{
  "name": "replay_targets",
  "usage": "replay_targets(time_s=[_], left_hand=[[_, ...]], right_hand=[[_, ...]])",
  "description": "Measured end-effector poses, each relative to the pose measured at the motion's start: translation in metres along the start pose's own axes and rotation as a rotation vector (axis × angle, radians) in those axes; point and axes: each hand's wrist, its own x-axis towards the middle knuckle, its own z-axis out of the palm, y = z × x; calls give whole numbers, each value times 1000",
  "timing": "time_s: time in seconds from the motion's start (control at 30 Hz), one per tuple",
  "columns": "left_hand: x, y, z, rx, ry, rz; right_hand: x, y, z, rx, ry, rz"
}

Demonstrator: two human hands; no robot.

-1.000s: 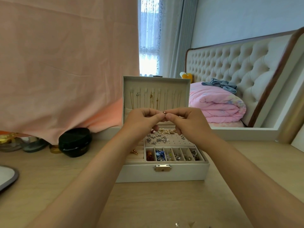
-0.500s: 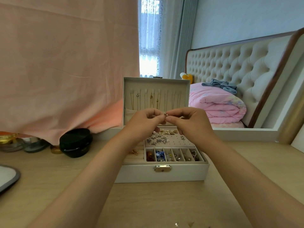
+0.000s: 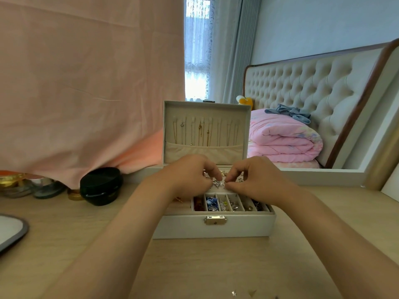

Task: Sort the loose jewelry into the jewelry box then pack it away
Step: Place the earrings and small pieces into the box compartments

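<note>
Head view. Both hands, which a second ago were raised in front of the lid pinching a small stud between their fingertips, have dropped onto the stud panel [image 3: 218,186] of the open jewelry box [image 3: 183,228]. The left hand [image 3: 190,175] and right hand [image 3: 257,180] have curled fingers drawn into narrow pinches, tips nearly meeting over the panel. The stud is too small to pick out among the pieces there, so whether it is still held cannot be told. The descent suggests this piece is being seated in the panel, one more item sorted. The box stands open, so packing away has not begun.

Containers. Beyond the hands, the upright lid [image 3: 170,126] carries a row of hanging necklaces [image 3: 200,132] above a fabric pocket [image 3: 203,152]. Under the fingertips, the panel bears a scatter of small silver and gold studs. Nearer than the hands, a row of narrow compartments [image 3: 228,205] holds mixed pieces: reddish at the left end, blue next, silver and yellowish further right. Below the left hand, a small gold piece [image 3: 179,199] lies in the box's left section. A few loose pieces [image 3: 234,293] lie on the counter [image 3: 64,234] between the forearms, unsorted. A black jar [image 3: 101,185] stands left of the left hand.
</note>
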Motion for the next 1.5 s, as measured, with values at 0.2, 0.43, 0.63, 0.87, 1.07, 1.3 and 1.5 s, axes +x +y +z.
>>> replay_targets(time_s=[0.2, 0.43, 0.63, 0.87, 1.07, 1.3, 1.5], left_hand=[[-1, -1, 1, 58, -22, 3], [0, -5, 1, 60, 2, 29], [0, -3, 1, 97, -17, 21], [0, 0, 2, 133, -12, 31], [-8, 1, 3, 113, 96, 60], [-41, 11, 9, 125, 218, 112], [-70, 23, 23, 105, 249, 113]], right_hand=[[2, 5, 8, -7, 39, -9], [1, 3, 2, -21, -61, -24], [2, 2, -3, 45, -107, -17], [5, 2, -3, 35, -157, 9], [2, -1, -3, 49, -113, 19], [-6, -9, -5, -32, -139, 24], [-29, -20, -13, -24, -68, 71]])
